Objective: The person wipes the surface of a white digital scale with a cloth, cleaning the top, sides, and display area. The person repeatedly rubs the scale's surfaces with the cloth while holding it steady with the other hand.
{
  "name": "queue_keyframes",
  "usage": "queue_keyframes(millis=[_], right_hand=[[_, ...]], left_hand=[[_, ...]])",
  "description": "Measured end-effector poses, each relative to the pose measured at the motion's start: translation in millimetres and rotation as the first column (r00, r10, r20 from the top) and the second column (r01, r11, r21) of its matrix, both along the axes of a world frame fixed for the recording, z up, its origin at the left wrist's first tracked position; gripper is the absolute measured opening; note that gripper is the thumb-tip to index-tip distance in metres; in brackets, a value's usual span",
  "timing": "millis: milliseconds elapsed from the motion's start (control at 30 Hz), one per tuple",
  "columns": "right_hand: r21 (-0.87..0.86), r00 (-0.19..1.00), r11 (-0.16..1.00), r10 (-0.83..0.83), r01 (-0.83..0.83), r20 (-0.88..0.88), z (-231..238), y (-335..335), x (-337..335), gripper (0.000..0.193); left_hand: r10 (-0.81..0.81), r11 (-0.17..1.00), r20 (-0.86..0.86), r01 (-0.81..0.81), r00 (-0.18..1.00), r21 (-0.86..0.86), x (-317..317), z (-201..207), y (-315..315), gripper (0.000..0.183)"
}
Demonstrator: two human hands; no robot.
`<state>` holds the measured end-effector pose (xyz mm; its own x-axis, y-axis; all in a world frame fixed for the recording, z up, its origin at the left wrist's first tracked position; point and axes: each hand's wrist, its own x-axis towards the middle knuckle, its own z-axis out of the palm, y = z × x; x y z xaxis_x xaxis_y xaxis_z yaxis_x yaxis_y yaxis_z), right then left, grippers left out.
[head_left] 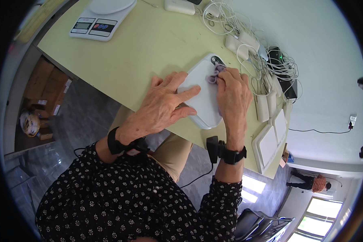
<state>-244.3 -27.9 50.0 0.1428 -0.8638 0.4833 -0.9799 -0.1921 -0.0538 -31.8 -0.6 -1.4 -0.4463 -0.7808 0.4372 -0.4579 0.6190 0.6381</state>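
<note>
A flat white device (203, 86) with rounded corners and a small dark panel at its far end lies on the pale green table (149, 44). My left hand (161, 103) rests on its left edge with fingers spread and the thumb apart. In my right hand (234, 90) is a crumpled greyish-purple cloth (216, 74), pinched between the fingers and pressed on the device near the dark panel. Part of the cloth is hidden under my fingers. Both wrists wear black bands.
A white kitchen scale (103, 22) stands at the far left. Tangled white cables (230, 24) and several white adapters (246, 42) line the wall side. White rectangular panels (266, 147) lie at the table's right end. Cardboard boxes (44, 86) sit below on the left. Another person (316, 183) is far off.
</note>
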Motion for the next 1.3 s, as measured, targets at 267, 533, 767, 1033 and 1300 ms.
queue_keyframes(millis=[267,533,767,1033,1300], right_hand=[[0.106,0.975,0.972,0.199,-0.209,0.098,13.0,33.2,24.7,0.009],[0.058,0.987,0.988,0.139,-0.144,0.086,9.0,7.5,18.6,0.011],[-0.004,0.986,0.995,0.096,-0.096,0.135,6.4,4.1,33.8,0.020],[-0.012,0.989,0.991,0.132,-0.131,0.066,-3.3,16.3,46.2,0.007],[-0.094,0.982,0.984,0.159,-0.150,0.103,-11.5,5.6,45.6,0.008]], left_hand=[[0.030,0.987,-0.122,-0.010,0.992,0.160,1.2,-1.9,-0.4,0.106],[0.084,0.988,-0.142,-0.063,0.986,0.141,-3.4,-6.5,0.4,0.120],[0.108,0.993,-0.128,-0.102,0.986,0.057,-6.0,-15.1,-2.5,0.116],[0.136,0.991,-0.133,-0.132,0.982,0.037,-9.6,-22.3,-5.1,0.115],[0.151,0.988,-0.103,-0.145,0.983,0.062,-9.2,-19.8,-4.5,0.115]])
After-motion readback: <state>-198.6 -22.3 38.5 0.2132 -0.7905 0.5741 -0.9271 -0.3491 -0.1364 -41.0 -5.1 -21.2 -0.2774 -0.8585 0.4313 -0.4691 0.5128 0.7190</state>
